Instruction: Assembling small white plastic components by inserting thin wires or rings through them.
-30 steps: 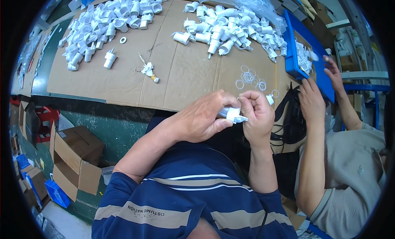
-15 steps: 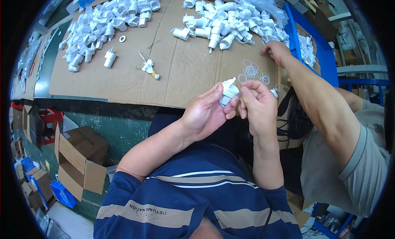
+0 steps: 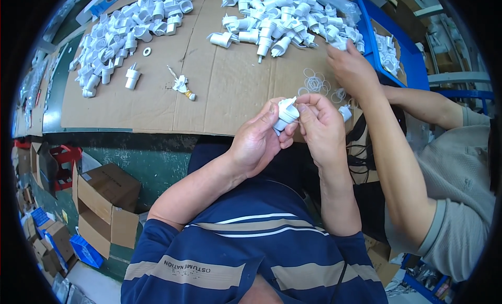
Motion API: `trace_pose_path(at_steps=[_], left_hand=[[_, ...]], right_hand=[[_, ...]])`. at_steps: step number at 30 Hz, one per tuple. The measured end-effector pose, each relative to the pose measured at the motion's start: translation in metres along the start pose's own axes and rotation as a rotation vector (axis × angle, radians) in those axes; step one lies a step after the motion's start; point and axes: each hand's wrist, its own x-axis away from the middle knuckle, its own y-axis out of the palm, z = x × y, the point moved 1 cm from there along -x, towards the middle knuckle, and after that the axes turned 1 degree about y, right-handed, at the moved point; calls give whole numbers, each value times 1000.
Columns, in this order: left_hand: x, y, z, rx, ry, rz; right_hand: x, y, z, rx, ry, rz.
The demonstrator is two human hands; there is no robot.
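Observation:
Between thumb and fingers my left hand (image 3: 260, 135) grips a white plastic fitting (image 3: 287, 113) with a ribbed, threaded body. My right hand (image 3: 322, 127) is closed in a pinch right against the fitting's side. A thin pale edge, seemingly a ring, shows at those fingertips; most of it is hidden. Several thin clear rings (image 3: 316, 82) lie on the cardboard beyond my right hand. Another white fitting (image 3: 345, 113) is just right of that hand.
Piles of white fittings lie at the far left (image 3: 117, 37) and far right (image 3: 282, 21) of the cardboard sheet (image 3: 219, 84). A small tool (image 3: 180, 84) lies mid-table. A co-worker's hand (image 3: 355, 68) reaches in beside a blue bin (image 3: 372, 34). Cardboard boxes (image 3: 110, 199) stand on the floor.
My right fingers have moved closer against the fitting. The co-worker's hand has turned toward the right pile, and their other arm now shows. The table view has shifted slightly left.

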Motion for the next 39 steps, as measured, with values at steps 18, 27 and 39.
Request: trace_pose_path(at_steps=[18,27,39], left_hand=[[-4,-13,7,292,-154,32],[0,-7,6,379,-277,108],[-13,-12,6,848,-407,-194]], right_hand=[[7,4,17,98,-155,46],[6,7,18,207,-237,100],[4,7,10,163,-221,29]])
